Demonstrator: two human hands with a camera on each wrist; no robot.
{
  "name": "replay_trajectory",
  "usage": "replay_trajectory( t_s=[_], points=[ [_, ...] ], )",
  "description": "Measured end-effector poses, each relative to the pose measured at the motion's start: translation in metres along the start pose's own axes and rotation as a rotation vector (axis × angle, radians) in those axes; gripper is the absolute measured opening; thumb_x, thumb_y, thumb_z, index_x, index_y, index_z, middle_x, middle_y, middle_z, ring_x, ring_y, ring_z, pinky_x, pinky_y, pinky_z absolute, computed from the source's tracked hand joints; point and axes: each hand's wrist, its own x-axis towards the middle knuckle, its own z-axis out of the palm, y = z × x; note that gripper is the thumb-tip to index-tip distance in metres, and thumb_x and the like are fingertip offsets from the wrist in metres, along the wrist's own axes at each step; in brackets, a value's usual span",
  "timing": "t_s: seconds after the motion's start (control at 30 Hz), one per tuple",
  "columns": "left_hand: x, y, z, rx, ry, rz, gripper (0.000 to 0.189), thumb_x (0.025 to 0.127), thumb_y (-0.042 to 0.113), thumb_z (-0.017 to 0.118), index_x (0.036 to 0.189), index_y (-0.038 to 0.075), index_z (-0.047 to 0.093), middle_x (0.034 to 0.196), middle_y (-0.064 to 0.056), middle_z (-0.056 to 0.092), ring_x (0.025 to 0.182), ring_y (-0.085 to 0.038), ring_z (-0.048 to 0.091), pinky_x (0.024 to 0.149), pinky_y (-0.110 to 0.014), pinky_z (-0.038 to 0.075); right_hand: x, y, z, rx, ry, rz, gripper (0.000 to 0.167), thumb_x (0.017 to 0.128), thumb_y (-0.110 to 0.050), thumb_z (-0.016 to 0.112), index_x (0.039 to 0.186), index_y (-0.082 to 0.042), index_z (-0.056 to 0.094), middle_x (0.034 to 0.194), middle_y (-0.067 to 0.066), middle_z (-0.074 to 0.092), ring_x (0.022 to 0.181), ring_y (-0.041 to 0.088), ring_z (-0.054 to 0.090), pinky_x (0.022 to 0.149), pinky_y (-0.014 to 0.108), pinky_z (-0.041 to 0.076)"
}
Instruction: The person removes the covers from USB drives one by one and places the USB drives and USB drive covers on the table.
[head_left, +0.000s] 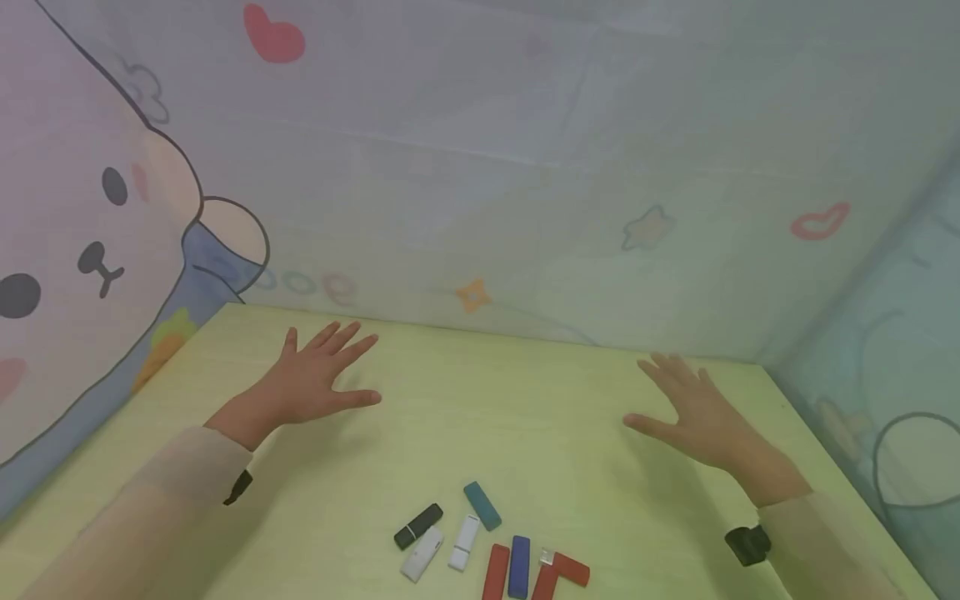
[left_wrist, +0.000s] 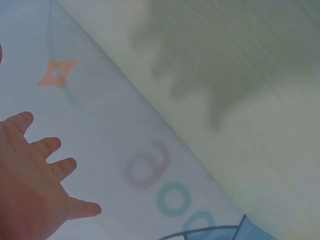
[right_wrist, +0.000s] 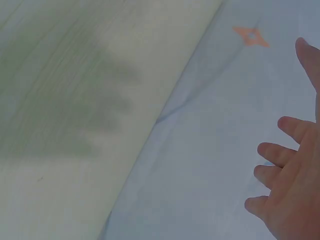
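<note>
Both hands are spread above the table, holding nothing. My left hand is over the left part with fingers straight and apart; the left wrist view shows the same hand against the wall cloth. My right hand is over the right part, also spread, and the hand shows in its wrist view. Between them, near the front, lie a black USB stick, a grey one, a white one, a teal one, a blue one, a red one and a red swivel USB stick with its metal plug showing.
The pale yellow table ends at a printed cloth wall behind it. A second cloth wall stands at the right. Dark straps sit at the wrists. The red sticks reach toward the bottom edge of the head view.
</note>
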Motion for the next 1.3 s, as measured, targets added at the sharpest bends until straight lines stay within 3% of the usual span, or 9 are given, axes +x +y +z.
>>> replay_trajectory(
  t_s=[0.2, 0.57, 0.77, 1.07, 1.3],
  points=[
    [0.004, 0.017, 0.010, -0.062, 0.008, 0.072, 0.086, 0.086, 0.067, 0.053, 0.154, 0.021, 0.025, 0.159, -0.012, 0.019, 0.145, -0.038, 0.013, 0.104, -0.073, -0.002, 0.005, -0.029, 0.011, 0.065, 0.004, -0.080, 0.085, 0.086, -0.051, 0.066, 0.148, -0.004, 0.032, 0.155, 0.022, 0.024, 0.142, 0.044, 0.017, 0.112, 0.063, 0.007],
    [0.010, 0.045, 0.030, -0.168, -0.005, 0.197, 0.082, 0.085, 0.061, 0.060, 0.151, 0.022, 0.033, 0.157, -0.007, 0.027, 0.144, -0.030, 0.022, 0.109, -0.068, 0.006, 0.006, -0.083, 0.038, 0.168, -0.045, -0.145, 0.075, 0.088, -0.052, 0.063, 0.146, -0.009, 0.040, 0.153, 0.013, 0.034, 0.142, 0.038, 0.024, 0.113, 0.060, 0.015],
    [0.011, 0.061, 0.040, -0.231, -0.060, 0.254, 0.080, 0.085, 0.060, 0.062, 0.149, 0.021, 0.036, 0.154, -0.006, 0.032, 0.142, -0.029, 0.029, 0.111, -0.063, 0.013, 0.004, -0.099, 0.059, 0.201, -0.098, -0.149, 0.074, 0.088, -0.051, 0.064, 0.145, -0.011, 0.042, 0.152, 0.009, 0.036, 0.143, 0.033, 0.025, 0.114, 0.056, 0.018],
    [0.012, 0.077, 0.058, -0.329, -0.144, 0.349, 0.074, 0.084, 0.053, 0.067, 0.144, 0.017, 0.045, 0.146, -0.009, 0.044, 0.136, -0.032, 0.037, 0.108, -0.055, 0.028, 0.002, -0.118, 0.082, 0.272, -0.168, -0.138, 0.071, 0.086, -0.052, 0.065, 0.142, -0.012, 0.047, 0.147, 0.010, 0.042, 0.136, 0.033, 0.037, 0.107, 0.055, 0.033],
    [0.016, 0.087, 0.066, -0.315, -0.219, 0.401, 0.065, 0.085, 0.046, 0.069, 0.140, 0.017, 0.050, 0.138, -0.004, 0.050, 0.128, -0.023, 0.045, 0.105, -0.049, 0.035, 0.005, -0.126, 0.090, 0.286, -0.232, -0.179, 0.068, 0.087, -0.051, 0.064, 0.140, -0.011, 0.048, 0.142, 0.008, 0.047, 0.132, 0.028, 0.043, 0.105, 0.050, 0.038]
  ],
)
